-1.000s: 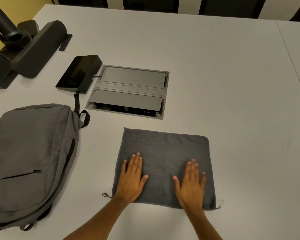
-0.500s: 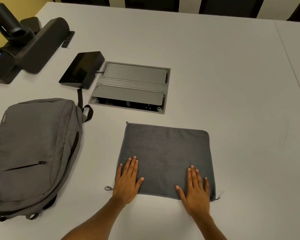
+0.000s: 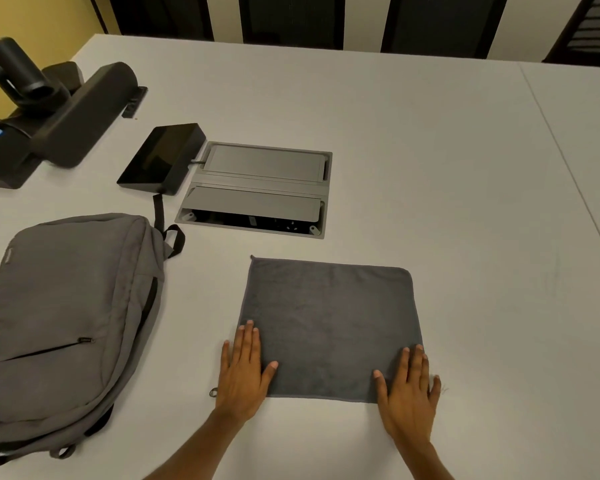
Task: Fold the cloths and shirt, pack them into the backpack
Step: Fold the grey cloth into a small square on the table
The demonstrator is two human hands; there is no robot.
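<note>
A dark grey cloth (image 3: pixel 329 323) lies spread flat and square on the white table (image 3: pixel 447 202), near the front edge. My left hand (image 3: pixel 245 370) rests palm down on its near left corner, fingers spread. My right hand (image 3: pixel 409 389) presses flat on the near right corner. A grey backpack (image 3: pixel 63 317) lies on its back to the left of the cloth, zipped shut, a little apart from it. No shirt is in view.
A grey cable hatch (image 3: pixel 257 190) is set into the table beyond the cloth. A black tablet-like panel (image 3: pixel 161 157) and a black camera bar device (image 3: pixel 49 116) stand at the far left. A table seam (image 3: pixel 568 174) runs along the right.
Both hands slid outward and toward me over the cloth, from its lower middle to its two near corners. The cloth has stayed flat.
</note>
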